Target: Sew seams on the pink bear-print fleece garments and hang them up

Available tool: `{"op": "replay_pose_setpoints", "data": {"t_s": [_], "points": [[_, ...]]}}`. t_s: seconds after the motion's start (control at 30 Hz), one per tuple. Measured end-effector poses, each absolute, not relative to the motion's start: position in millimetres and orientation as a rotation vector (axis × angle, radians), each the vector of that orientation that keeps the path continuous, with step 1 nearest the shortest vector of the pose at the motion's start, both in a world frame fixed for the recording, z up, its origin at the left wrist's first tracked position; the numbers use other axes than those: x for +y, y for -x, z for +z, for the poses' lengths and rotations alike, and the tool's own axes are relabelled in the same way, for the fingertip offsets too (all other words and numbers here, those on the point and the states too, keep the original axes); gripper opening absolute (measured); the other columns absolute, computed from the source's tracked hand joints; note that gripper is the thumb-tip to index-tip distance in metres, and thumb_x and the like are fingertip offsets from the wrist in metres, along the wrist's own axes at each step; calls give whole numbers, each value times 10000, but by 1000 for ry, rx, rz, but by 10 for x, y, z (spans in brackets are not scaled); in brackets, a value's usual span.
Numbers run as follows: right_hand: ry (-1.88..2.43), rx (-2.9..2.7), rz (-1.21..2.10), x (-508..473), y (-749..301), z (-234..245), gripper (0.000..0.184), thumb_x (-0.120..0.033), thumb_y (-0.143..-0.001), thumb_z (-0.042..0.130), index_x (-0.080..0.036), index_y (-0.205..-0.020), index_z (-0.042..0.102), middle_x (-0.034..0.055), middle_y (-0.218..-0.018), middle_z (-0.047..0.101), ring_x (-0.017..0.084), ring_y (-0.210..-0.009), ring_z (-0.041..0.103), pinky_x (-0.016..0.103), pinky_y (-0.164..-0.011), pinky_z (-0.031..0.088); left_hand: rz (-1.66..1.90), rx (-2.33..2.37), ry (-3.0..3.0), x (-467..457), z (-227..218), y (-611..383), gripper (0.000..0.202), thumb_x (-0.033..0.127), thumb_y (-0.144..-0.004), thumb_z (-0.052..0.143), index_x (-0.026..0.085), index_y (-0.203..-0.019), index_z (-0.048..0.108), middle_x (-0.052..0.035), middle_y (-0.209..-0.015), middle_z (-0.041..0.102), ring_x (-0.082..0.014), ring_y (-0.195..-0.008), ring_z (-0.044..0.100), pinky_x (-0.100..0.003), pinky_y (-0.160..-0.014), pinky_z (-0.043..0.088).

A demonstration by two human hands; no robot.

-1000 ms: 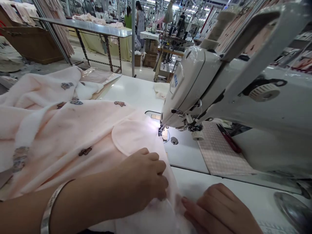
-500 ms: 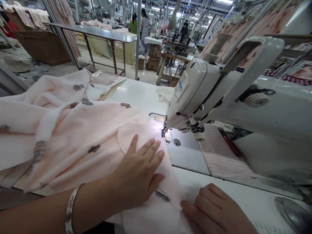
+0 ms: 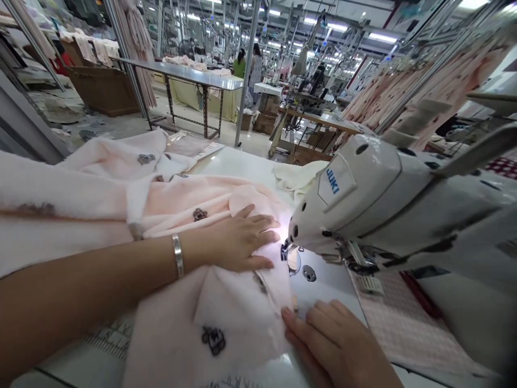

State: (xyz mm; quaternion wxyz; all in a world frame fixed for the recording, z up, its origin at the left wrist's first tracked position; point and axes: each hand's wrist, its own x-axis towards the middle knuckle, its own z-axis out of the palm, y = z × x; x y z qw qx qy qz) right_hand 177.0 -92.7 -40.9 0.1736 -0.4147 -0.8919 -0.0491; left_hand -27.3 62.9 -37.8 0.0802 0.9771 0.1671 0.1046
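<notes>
Pink fleece fabric [image 3: 226,318] lies on the sewing table, its edge just past the fingertips under the lit needle of the white sewing machine [image 3: 363,205]. Left hand [image 3: 238,242] lies flat and spread on it, gripping nothing; right hand [image 3: 331,339] presses its near edge, fingers loosely curled. Feeding well probably calls for even pressure, fingertips clear of the needle.
</notes>
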Motion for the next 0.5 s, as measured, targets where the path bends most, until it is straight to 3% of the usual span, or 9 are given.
{"op": "replay_pose_setpoints", "data": {"t_s": [0.2, 0.37, 0.5], "points": [[1272, -2501, -179, -637, -1860, -541, 260, -222, -916, 440, -159, -1108, 603, 54, -757, 605, 160, -631, 544, 284, -559, 433, 338, 428, -2951, 1076, -414, 160, 491, 487, -918, 437, 163, -1288, 461, -100, -1388, 449, -220, -1298, 366, -412, -1118, 105], [1250, -2559, -292, -529, -1952, -650, 322, -234, -900, 472, -154, -1201, 552, 72, -830, 629, 167, -679, 581, 285, -600, 476, 321, 496, -2998, 1406, -416, 74, 445, 450, -926, 444, 179, -1277, 486, -96, -1391, 452, -225, -1287, 385, -405, -1100, 150], [1259, -2500, -110, -549, -1909, -540, 224, -200, -912, 441, -183, -1091, 573, 58, -819, 617, 141, -682, 594, 239, -579, 488, 335, 679, -2989, 1244, -436, 91, 444, 442, -931, 417, 174, -1280, 478, -117, -1397, 439, -253, -1286, 381, -470, -1079, 192]]}}
